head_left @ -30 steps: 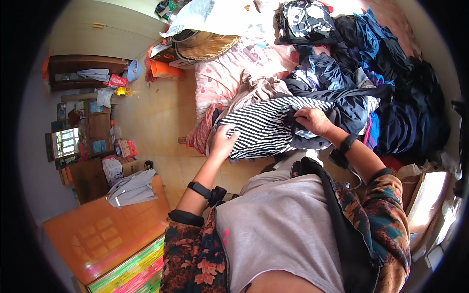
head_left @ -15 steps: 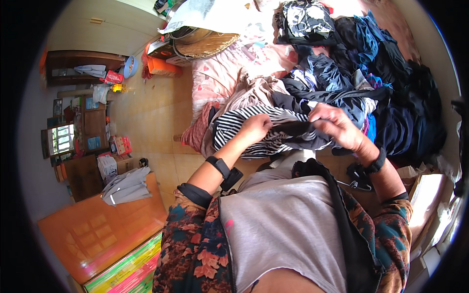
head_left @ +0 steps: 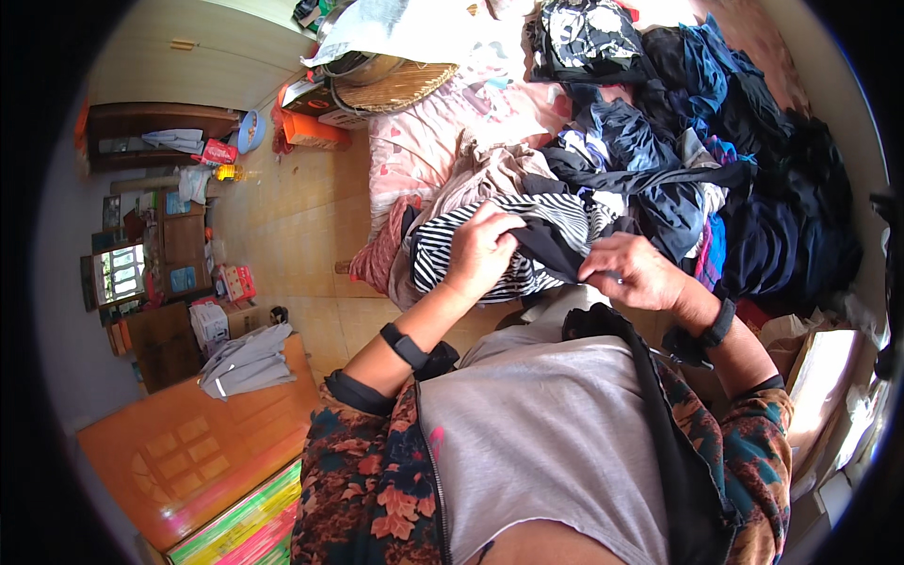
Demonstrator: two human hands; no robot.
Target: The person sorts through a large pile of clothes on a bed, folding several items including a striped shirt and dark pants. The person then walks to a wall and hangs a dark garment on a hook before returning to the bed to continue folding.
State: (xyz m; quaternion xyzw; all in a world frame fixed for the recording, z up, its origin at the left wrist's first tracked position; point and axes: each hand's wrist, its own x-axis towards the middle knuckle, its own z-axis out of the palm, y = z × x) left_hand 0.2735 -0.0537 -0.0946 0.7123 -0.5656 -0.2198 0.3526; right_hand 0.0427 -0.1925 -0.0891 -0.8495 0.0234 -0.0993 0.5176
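A strip of black cloth [head_left: 548,249] stretches between my hands at the near edge of the bed. My left hand [head_left: 482,247] pinches its left end, and my right hand [head_left: 637,271] grips the other end, a little lower. Beneath it lies a black-and-white striped garment [head_left: 435,247], bunched up. Whether the black cloth is part of the striped garment I cannot tell. Just beyond is a crumpled beige garment [head_left: 485,171]. To the right, dark clothes [head_left: 659,202] lie in a loose heap.
A pink patterned bedsheet [head_left: 407,151] covers the bed, with folded black-and-white clothing [head_left: 589,42] at the far side. A woven tray [head_left: 400,87] and an orange box [head_left: 315,130] stand to the far left. Grey clothing [head_left: 247,360] lies over a brown wooden panel [head_left: 202,438].
My left hand has moved up and turned palm-down over the striped garment. My right hand has come lower and slightly nearer me. The black cloth now runs slantwise between them.
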